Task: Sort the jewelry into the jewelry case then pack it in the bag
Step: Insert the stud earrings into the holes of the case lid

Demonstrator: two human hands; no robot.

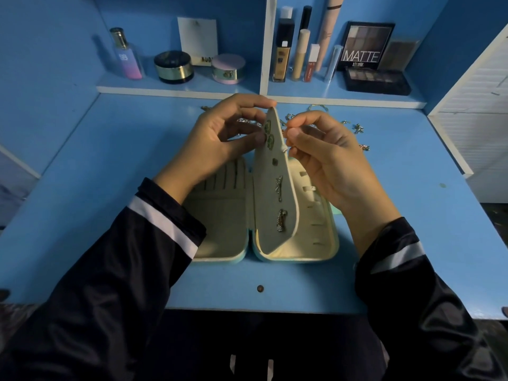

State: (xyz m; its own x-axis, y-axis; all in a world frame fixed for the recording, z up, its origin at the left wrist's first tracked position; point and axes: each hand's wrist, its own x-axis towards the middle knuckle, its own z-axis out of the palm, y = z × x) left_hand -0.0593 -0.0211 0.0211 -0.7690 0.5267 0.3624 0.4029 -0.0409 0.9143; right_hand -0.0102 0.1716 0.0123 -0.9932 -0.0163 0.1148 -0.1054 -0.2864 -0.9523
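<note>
Jewelry case (220, 215), open flat on desk (110, 188), centre flap (272, 210) upright: left hand (220, 138) pinches its top, right hand (324, 160) pinches a small piece at its right edge, kind unclear; flap best held steady while fastening; loose jewelry (357, 129) lies behind

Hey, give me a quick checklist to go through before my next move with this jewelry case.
1. The pale mint jewelry case lies open flat on the blue desk: ok.
2. The left hand pinches the grey padded middle flap upright by its top: ok.
3. The green earrings and silver earrings sit on the flap: ok.
4. What the right hand pinches at the flap's edge: cannot tell.
5. All loose jewelry sorted: not ok, pieces lie on the desk behind the hands.
</note>
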